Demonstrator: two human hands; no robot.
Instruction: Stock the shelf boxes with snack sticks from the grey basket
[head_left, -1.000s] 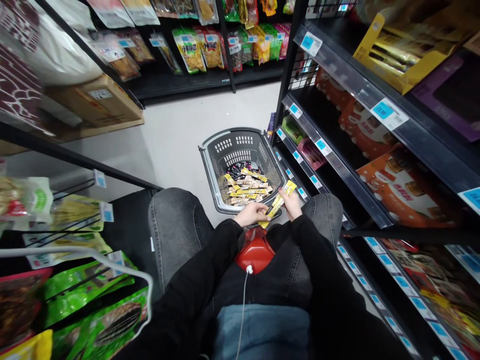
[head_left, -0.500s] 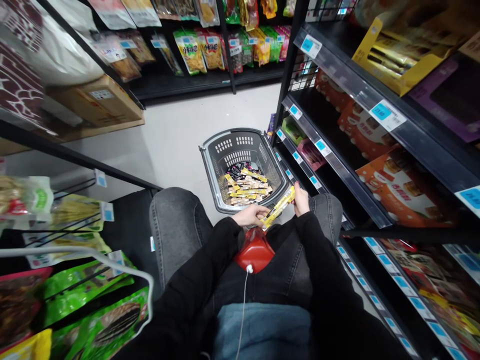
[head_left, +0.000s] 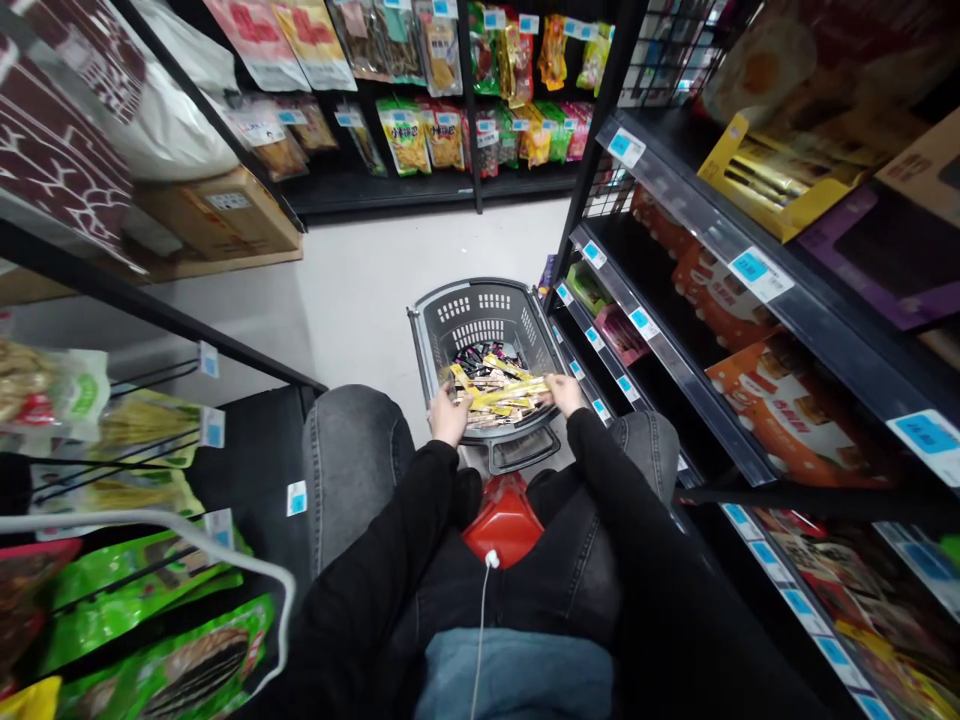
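Over the near side of a grey shopping basket (head_left: 427, 350), a slim yellow snack packet (head_left: 514, 391) lies across between my hands. My right hand (head_left: 566, 394) pinches its right end. My left hand (head_left: 448, 414) is closed at its left end, by the basket's left rim; the fingertips are partly blurred. Beneath, the basket holds a pile of yellow, beige and dark stick packets (head_left: 495, 408). The basket's handle (head_left: 525, 455) hangs towards me, just in front of a red object (head_left: 504, 525) with a white cable plugged into it, between my legs.
Shelves with price tags (head_left: 759, 272) and orange boxes (head_left: 780, 400) rise close on the right. A yellow display box (head_left: 784, 180) sits on the upper shelf. Hanging green snack bags (head_left: 202, 660) are on the left. A cardboard box (head_left: 217, 215) and bagged snacks (head_left: 405, 135) stand farther back.
My hands have moved forward from above my lap to over the basket, carrying the yellow packet, and have spread farther apart. The view has shifted slightly, so the basket appears lower.
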